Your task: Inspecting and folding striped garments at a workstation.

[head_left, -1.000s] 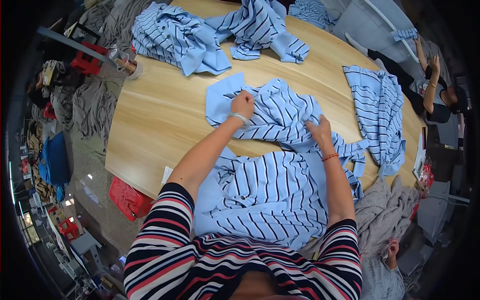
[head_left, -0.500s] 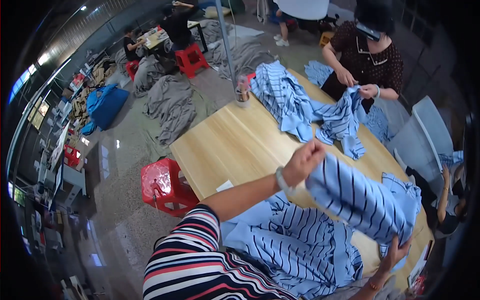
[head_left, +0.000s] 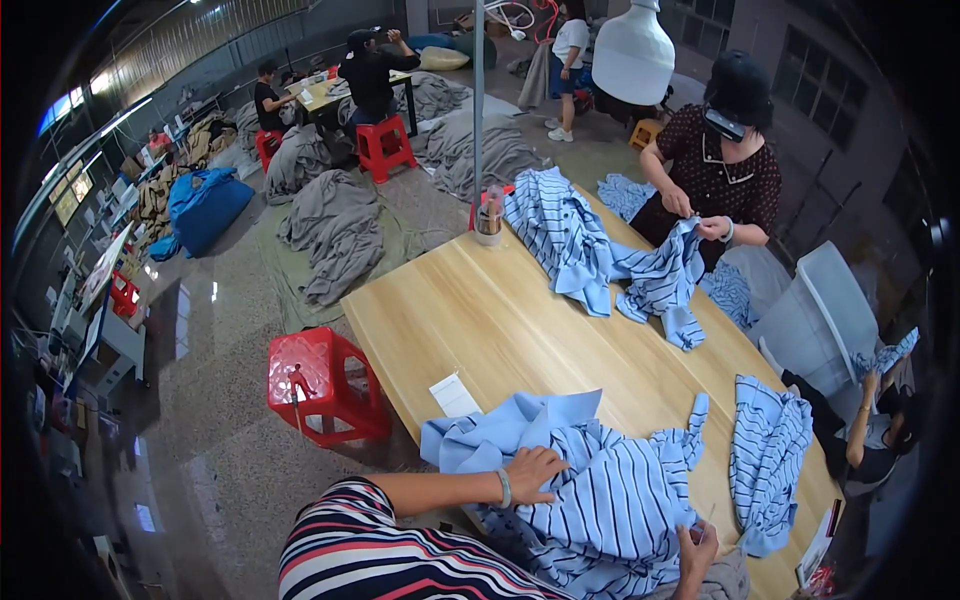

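Note:
A light-blue garment with dark stripes [head_left: 610, 490] is spread in loose folds at the near edge of the wooden table. On its left part, beside the plain blue collar-like section [head_left: 500, 425], my left hand [head_left: 535, 475] lies with its fingers stretched over the cloth. My right hand [head_left: 697, 550] is at the garment's lower right edge, fingers curled in. A thin pale tip shows above those fingers, but what they hold is too small to make out. Farther right lies another striped blue garment [head_left: 770, 455], gathered lengthwise and touched by neither hand.
Across the wooden table [head_left: 450, 310], a co-worker [head_left: 720, 170] handles more striped garments [head_left: 565, 235]. A cup of tools [head_left: 489, 225] stands by a metal pole. A white paper [head_left: 455, 396] lies at the left edge, near a red stool [head_left: 325, 385]. Grey cloth heaps [head_left: 335, 235] cover the floor beyond.
The striped cloth held up between my hands is down on the table. My left hand has moved down and left onto the cloth, my right hand leftward. The view has shifted slightly.

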Available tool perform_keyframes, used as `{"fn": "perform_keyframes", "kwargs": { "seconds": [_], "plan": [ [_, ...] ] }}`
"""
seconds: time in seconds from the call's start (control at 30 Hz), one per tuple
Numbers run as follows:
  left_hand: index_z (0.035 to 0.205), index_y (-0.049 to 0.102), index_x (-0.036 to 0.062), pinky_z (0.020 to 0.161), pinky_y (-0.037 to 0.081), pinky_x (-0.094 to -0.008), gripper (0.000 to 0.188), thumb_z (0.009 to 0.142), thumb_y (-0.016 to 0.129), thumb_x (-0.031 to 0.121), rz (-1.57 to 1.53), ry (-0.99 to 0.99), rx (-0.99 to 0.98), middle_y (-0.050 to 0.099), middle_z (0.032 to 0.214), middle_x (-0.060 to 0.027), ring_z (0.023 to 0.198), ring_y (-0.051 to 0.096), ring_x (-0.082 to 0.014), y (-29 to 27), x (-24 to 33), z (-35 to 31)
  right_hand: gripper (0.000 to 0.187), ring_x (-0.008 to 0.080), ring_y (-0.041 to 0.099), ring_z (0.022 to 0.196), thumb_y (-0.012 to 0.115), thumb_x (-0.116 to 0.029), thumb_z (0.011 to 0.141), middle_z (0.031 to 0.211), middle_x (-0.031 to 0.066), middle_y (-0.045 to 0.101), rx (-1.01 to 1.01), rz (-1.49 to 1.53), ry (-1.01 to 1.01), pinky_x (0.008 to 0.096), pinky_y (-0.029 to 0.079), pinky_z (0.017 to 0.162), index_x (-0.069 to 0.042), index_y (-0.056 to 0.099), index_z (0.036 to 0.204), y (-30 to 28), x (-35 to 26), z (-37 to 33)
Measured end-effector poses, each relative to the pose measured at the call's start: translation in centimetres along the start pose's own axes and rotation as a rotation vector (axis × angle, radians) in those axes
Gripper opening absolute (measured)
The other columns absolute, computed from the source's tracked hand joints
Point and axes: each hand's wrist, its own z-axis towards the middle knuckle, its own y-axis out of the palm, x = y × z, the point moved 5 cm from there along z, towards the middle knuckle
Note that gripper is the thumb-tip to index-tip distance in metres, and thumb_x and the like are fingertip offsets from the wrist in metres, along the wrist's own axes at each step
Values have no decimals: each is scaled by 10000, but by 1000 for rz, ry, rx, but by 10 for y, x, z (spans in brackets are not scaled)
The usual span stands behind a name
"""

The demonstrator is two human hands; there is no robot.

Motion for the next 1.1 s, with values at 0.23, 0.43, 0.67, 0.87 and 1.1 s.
{"fn": "perform_keyframes", "kwargs": {
  "seconds": [0.23,0.43,0.67,0.87,1.1],
  "plan": [
    [1142,505,142,831,283,-424,580,685,669,459,309,30,-14,496,1069,-103,1043,429,-254,6,6,18,586,375,587,880,738,-320,631,962,280,600,-322,-353,-66,398,456,794,107,585,1002,77,20,23],
    [994,550,130,786,309,-412,393,731,637,410,246,174,13,529,950,-75,888,493,-245,6,-4,5,351,185,532,660,676,-246,734,725,99,615,-228,-2,-30,329,446,643,80,613,848,28,12,18],
    [1023,583,143,895,312,-518,409,619,646,155,126,520,-97,489,1228,-104,1163,444,-294,-21,14,-11,186,71,499,678,577,-152,854,748,0,595,-43,54,-101,243,404,600,19,629,903,-50,-52,-10],
    [884,556,101,855,372,-423,280,650,691,175,145,515,-244,569,794,-51,838,546,-246,-25,24,-8,208,22,449,625,618,-188,854,701,-61,553,56,318,61,192,343,539,4,642,931,-42,-22,-39],
    [906,589,59,547,421,-368,246,703,717,114,-58,120,45,573,697,-114,602,531,-273,-130,16,-25,209,41,458,559,653,-191,816,669,-56,551,1,274,211,204,340,489,-9,645,919,-97,34,-96]
  ]
}}
